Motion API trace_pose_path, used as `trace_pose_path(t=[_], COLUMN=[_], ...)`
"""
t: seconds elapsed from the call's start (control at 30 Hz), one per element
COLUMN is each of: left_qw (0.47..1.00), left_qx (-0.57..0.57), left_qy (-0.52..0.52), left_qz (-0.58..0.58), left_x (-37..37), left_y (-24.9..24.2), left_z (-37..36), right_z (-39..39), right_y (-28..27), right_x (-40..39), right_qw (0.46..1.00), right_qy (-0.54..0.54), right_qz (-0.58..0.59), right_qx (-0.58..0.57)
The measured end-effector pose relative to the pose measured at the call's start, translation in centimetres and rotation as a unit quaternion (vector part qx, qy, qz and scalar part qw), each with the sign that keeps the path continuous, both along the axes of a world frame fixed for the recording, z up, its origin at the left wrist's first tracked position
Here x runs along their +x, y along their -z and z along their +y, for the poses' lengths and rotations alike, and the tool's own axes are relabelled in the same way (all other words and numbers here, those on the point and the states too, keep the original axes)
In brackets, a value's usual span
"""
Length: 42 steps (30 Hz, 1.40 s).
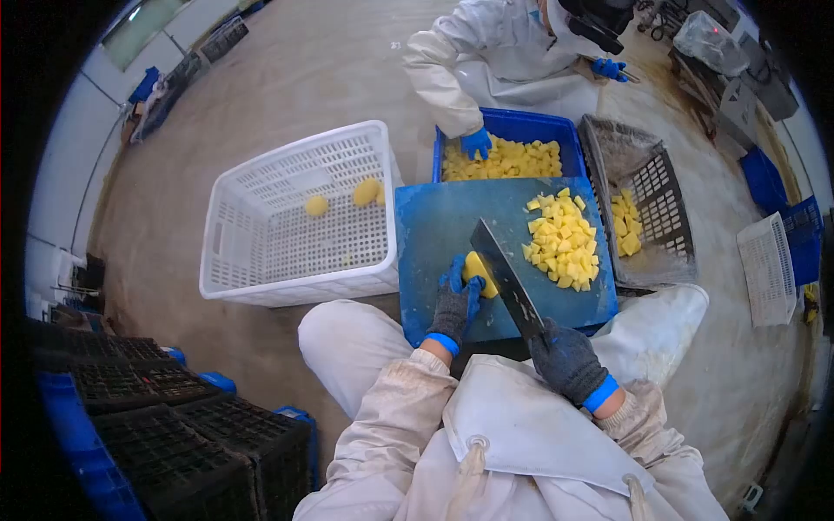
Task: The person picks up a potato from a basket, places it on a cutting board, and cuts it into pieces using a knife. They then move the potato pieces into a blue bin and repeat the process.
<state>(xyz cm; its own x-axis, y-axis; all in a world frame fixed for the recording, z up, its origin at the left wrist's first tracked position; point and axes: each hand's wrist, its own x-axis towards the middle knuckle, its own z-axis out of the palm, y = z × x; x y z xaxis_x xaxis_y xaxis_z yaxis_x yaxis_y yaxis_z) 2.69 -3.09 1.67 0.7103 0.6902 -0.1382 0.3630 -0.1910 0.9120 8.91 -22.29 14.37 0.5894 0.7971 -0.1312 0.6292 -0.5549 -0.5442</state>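
My left hand point(453, 306), in a grey and blue glove, has its fingers closed around a peeled yellow potato point(479, 274) on the blue cutting board point(443, 217). Wrapped around the handle of a cleaver point(506, 280) is my gloved right hand point(569, 360). The broad dark blade slants up and left, right beside the potato's cut face and overlapping its edge in this view. On the right half of the board lies a heap of diced potato point(563, 241). The cleaver's handle is hidden in my fist.
A white crate point(295, 289) with a few whole potatoes point(366, 192) stands left of the board. Beyond it sits a blue bin point(526, 124) of potato pieces, with a co-worker's blue-gloved hand point(476, 144) in it. A black crate point(665, 200) holding pieces stands at right.
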Motion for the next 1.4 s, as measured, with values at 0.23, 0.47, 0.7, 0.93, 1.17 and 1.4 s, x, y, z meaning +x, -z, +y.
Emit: trace_pose_path(t=[0.23, 0.47, 0.7, 0.93, 1.17, 1.4], left_qw=[0.997, 0.951, 0.999, 0.993, 0.999, 0.996], left_qx=[-0.024, -0.294, 0.017, 0.116, 0.035, 0.083], left_qy=[0.032, -0.056, 0.002, -0.001, 0.019, 0.006], left_qz=[-0.058, -0.076, -0.040, -0.013, 0.004, -0.009], left_x=[-0.8, -3.1, -0.8, -0.3, -0.8, -0.5], left_y=[0.5, -0.8, -0.4, 0.0, -1.7, -1.1], left_z=[0.7, 1.3, -0.1, -0.2, 0.0, -0.4], right_z=[0.2, -0.1, 0.4, 0.9, 3.2, 4.0], right_y=[-0.1, 0.9, -0.3, -0.9, -0.6, -1.8], right_x=[0.4, 0.4, 0.5, 2.1, 2.7, 3.0], right_qw=[0.999, 0.999, 0.999, 0.996, 0.994, 0.989], right_qy=[0.009, -0.018, 0.005, -0.020, -0.054, -0.041], right_qz=[0.007, -0.021, 0.025, 0.048, 0.038, 0.039], right_qx=[-0.052, -0.034, -0.038, -0.070, -0.082, -0.135])
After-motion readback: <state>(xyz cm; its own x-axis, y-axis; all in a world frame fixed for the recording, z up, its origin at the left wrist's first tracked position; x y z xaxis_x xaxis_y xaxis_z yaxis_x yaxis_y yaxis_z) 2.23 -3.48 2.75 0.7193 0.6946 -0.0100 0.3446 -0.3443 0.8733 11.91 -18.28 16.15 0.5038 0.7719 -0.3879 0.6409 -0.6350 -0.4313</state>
